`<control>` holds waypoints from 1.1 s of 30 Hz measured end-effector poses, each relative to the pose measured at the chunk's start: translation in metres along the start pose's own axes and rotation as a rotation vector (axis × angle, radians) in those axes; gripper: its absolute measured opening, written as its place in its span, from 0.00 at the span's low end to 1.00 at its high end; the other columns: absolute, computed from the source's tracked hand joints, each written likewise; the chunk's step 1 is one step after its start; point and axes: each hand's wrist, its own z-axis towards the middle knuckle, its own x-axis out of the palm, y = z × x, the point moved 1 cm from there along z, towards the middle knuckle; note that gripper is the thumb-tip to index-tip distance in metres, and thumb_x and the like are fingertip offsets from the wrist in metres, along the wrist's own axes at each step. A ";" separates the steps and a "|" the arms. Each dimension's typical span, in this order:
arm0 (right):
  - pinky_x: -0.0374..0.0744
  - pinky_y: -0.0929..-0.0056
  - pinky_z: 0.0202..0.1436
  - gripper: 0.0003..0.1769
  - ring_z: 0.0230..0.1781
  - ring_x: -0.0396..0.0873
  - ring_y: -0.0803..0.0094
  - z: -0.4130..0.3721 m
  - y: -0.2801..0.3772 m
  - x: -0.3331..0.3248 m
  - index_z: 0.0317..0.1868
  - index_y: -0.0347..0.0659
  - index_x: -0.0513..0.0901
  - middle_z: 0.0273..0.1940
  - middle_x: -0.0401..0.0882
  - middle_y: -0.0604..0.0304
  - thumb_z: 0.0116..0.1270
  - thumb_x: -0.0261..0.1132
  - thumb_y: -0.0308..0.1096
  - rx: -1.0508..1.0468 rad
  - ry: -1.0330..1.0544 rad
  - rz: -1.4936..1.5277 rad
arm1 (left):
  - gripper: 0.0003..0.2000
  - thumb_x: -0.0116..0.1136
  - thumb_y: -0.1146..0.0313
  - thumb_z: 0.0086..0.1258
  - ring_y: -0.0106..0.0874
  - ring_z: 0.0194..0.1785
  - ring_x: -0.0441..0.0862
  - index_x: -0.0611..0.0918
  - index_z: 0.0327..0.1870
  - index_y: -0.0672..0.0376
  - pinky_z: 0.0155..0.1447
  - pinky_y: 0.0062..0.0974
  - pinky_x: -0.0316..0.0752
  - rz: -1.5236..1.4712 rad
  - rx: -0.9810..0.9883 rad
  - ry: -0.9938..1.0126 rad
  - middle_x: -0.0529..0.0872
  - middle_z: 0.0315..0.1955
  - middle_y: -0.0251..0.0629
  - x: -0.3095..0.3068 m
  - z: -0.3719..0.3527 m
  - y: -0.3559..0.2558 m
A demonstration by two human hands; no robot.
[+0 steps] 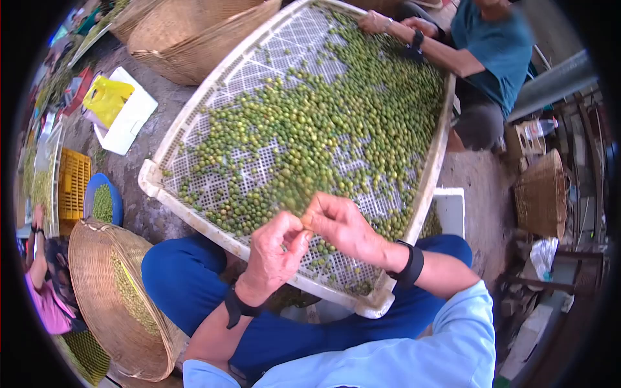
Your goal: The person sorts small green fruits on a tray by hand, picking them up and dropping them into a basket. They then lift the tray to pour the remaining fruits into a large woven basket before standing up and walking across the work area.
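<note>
Both of my hands meet over the near part of a large white mesh tray. Small round green fruits are spread across it. The fingertips of my left hand are pinched together, touching those of my right hand, which pinches too. Whatever lies between the fingertips is too small and covered to make out. Just beyond them, some fruits look blurred. Both wrists wear black bands.
Opposite, at the tray's far right, a co-worker's hand reaches over the fruits. Left of my knee stands a woven basket holding pale green pieces. Further left are a blue basin, a yellow crate and a white box.
</note>
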 end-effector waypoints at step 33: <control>0.77 0.62 0.33 0.10 0.34 0.76 0.58 -0.005 -0.049 -0.121 0.40 0.40 0.76 0.33 0.73 0.54 0.55 0.58 0.26 -0.233 -0.404 -1.144 | 0.03 0.58 0.79 0.57 0.33 0.26 0.79 0.77 0.30 0.62 0.29 0.26 0.72 0.155 -0.050 0.007 0.78 0.24 0.39 -0.001 0.003 0.000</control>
